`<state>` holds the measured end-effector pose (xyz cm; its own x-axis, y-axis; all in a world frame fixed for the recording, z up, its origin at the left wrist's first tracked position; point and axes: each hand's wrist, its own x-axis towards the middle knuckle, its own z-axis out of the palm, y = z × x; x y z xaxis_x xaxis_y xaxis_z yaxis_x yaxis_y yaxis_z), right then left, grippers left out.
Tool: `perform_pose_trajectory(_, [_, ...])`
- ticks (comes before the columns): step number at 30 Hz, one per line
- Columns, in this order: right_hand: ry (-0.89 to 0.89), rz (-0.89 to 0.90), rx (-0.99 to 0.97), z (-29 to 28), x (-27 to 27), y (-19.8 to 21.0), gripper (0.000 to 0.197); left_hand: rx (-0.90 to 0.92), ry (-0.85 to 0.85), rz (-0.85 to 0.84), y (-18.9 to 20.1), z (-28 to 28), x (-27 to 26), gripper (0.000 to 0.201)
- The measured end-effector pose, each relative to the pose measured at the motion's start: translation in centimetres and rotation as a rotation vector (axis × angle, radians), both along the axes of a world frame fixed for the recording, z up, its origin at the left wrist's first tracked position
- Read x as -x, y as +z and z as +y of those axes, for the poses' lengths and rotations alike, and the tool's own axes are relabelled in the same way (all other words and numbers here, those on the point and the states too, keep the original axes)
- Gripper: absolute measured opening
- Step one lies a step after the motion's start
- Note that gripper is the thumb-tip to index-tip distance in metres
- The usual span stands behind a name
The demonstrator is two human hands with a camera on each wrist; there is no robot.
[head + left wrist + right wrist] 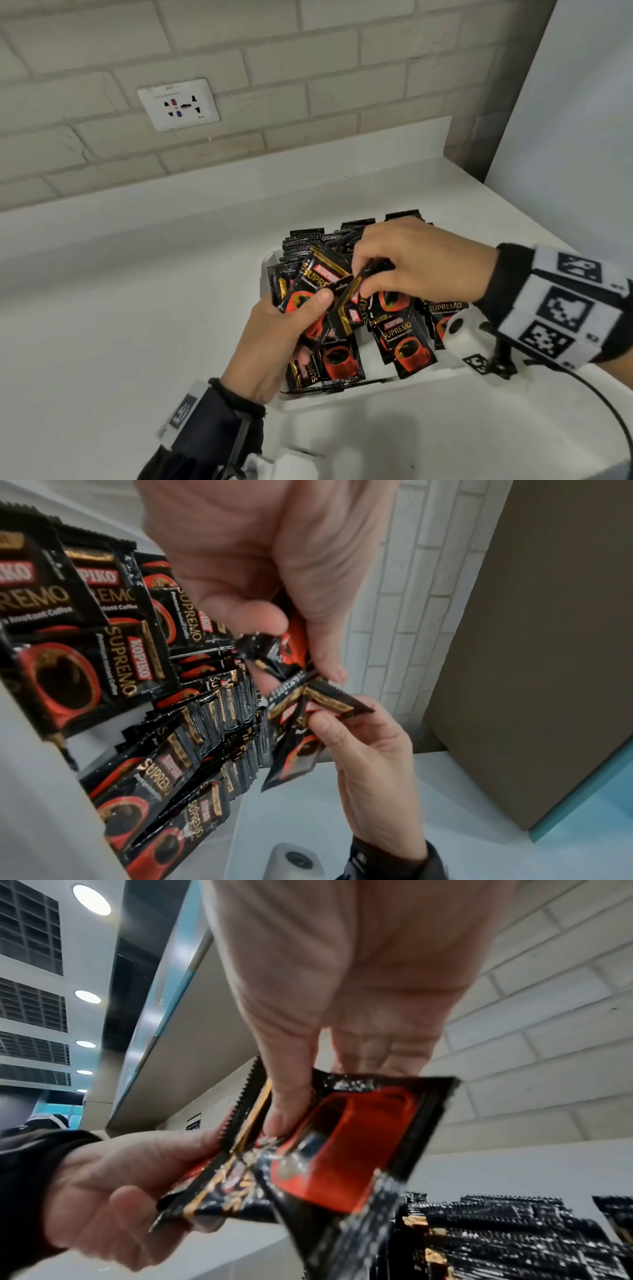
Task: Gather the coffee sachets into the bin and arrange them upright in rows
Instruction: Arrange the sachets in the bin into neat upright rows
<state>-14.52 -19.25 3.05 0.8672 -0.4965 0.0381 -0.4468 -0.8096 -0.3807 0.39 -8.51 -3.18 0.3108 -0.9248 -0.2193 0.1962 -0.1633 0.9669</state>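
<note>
A white bin [342, 399] on the counter holds black-and-red Kopiko coffee sachets. Several stand upright in rows [342, 233] at its far end, and loose ones [407, 339] lie flat at the near end. My left hand [318, 305] grips a small bunch of sachets [308, 284] above the bin's left side, thumb on top. My right hand [363, 274] pinches one sachet [373, 269] by its edge, right beside that bunch. In the right wrist view the pinched sachet [359, 1137] overlaps the bunch [222, 1177] in the left hand [120, 1177]. The left wrist view shows the rows [212, 723].
The white counter [137, 308] stretches left of the bin, backed by a brick wall with a socket plate [178, 104]. A pale panel [565, 137] stands at the right. A black cable [599, 387] runs from my right wrist. A white object [291, 459] lies at the near edge.
</note>
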Motion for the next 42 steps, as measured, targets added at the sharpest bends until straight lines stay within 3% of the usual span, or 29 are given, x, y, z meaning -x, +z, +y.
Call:
perform_pose_trajectory(1, [-0.022, -0.036, -0.046, -0.1, 0.1, 0.1, 0.009, 0.013, 0.026, 0.039, -0.1, 0.0, -0.1, 0.051])
perform_pose_trajectory(5, [-0.163, -0.301, -0.392, -0.9, 0.8, 0.1, 0.029, 0.133, 0.189, 0.257, 0.2, -0.2, -0.9, 0.035])
perform_pose_trajectory(7, [-0.227, -0.471, -0.513, -1.2, 0.8, 0.0, 0.022, 0.199, 0.269, 0.358, 0.5, -0.1, -1.5, 0.034])
perform_pose_trajectory(10, [-0.335, -0.663, -0.771, -0.9, -0.1, -0.9, 0.016, 0.279, 0.329, 0.392, 0.8, 0.1, -1.9, 0.032])
perform_pose_trajectory(13, [-0.367, -0.711, -0.991, 0.0, -1.7, -1.5, 0.021, 0.293, 0.321, 0.385, 0.6, 0.5, -1.9, 0.041])
perform_pose_trajectory(21, [-0.308, -0.584, -0.695, 2.1, -5.9, -2.5, 0.024, 0.325, 0.069, 0.289, 0.8, 1.2, -1.8, 0.062])
perform_pose_trajectory(25, [-0.324, -0.533, -0.578, 2.0, -7.2, -3.7, 0.024, 0.328, -0.018, 0.259, 1.3, 1.2, -1.9, 0.050])
perform_pose_trajectory(30, [-0.250, -0.535, -0.595, 1.9, -6.7, -4.0, 0.026, 0.287, -0.092, 0.171, 1.9, 1.1, -2.2, 0.046])
perform_pose_trajectory(34, [-0.246, -0.439, -0.547, 2.0, -5.6, -3.9, 0.033, 0.206, -0.138, 0.230, 1.6, 0.9, -2.3, 0.053])
perform_pose_trajectory(37, [-0.250, -0.453, -0.550, 1.6, -4.4, -3.9, 0.025, 0.138, -0.175, 0.275, 1.7, 0.8, -2.2, 0.047])
perform_pose_trajectory(40, [-0.204, -0.489, -0.588, 0.7, -3.2, -2.9, 0.050, 0.077, -0.222, 0.184, 2.1, 0.7, -1.9, 0.034])
perform_pose_trajectory(42, [-0.138, -0.413, -0.576, 0.1, -2.6, -1.8, 0.052, 0.050, -0.257, 0.083, 2.3, 0.7, -1.7, 0.038])
